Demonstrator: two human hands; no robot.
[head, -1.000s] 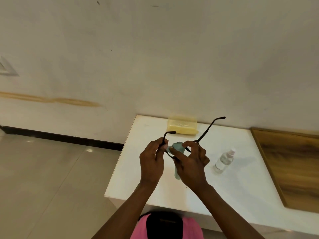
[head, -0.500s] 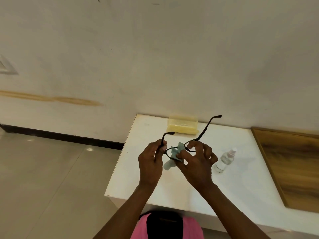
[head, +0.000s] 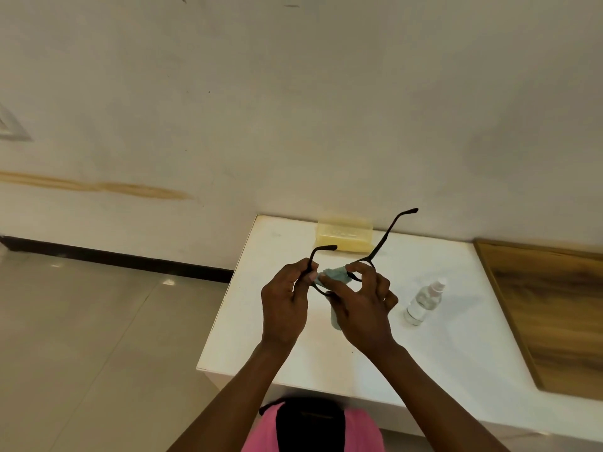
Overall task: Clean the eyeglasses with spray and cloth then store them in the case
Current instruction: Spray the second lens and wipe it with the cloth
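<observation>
Right hand (head: 362, 308): thumb and fingertips pinch a pale blue-green cloth (head: 334, 276) around one lens of the eyeglasses (head: 380, 244), thumb on the near face and fingers curled behind. Judged reason: squeezing the lens from both sides wipes both faces at once and keeps bare skin off the glass. A loose tail of cloth hangs down between the two wrists.

Left hand (head: 285, 305): fingers curled, thumb and forefinger pinching the dark frame at its left end, near the hinge. This looks like the steadying grip, holding the frame by its rim so the wiping hand has something to push against (the lens under the cloth is hidden, so how clean it is cannot be told).

Eyeglasses: held in the air above the white table (head: 456, 353), both temple arms unfolded and pointing up and away from the person, which keeps them clear of the cloth.

Spray bottle (head: 424, 301): upright on the table, right of the hands, well apart from them, so within easy reach.

Case (head: 344, 234): pale yellow, at the back edge of the table against the wall, appears closed.

Judgement: wiping step under way; folding the arms and storing are not yet done.

Wooden panel (head: 548, 314) lies at the table's right side.
</observation>
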